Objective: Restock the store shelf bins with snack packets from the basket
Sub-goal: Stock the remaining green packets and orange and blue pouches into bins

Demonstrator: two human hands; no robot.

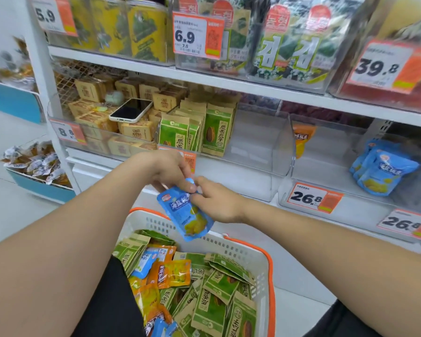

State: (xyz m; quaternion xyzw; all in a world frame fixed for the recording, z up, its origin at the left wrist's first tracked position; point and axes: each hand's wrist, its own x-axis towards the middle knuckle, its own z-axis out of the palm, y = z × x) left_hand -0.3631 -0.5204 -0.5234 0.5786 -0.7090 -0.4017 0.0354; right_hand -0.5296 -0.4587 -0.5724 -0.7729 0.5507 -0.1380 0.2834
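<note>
between the two hands, just above the basket, hangs a blue snack packet (187,215), tilted so its lower end points down toward the basket. the left hand (168,170) comes at it from above, with fingers curled down and pinching the packet's top edge. the right hand (216,203) pinches the same top edge from the right, thumb and forefinger closed on it. the fingertips of the two hands nearly meet.

below the hands sits the white basket (250,249) with orange handles. it holds a loose heap of green packets (212,310), orange packets (173,273) and a few more blue ones.

beyond the left hand, upright green shelf packets (216,132) of the same kind stand in a clear bin (265,147). farther right of the right hand, a second bin (326,176) holds an orange shelf packet (301,139) by its left wall and a cluster of blue shelf packets (382,171) like the held one. a 26.8 price tag (311,198) is fixed to its front. up and left of the left hand, a phone (131,110) lies face up on stacked brown packets (134,130).
</note>
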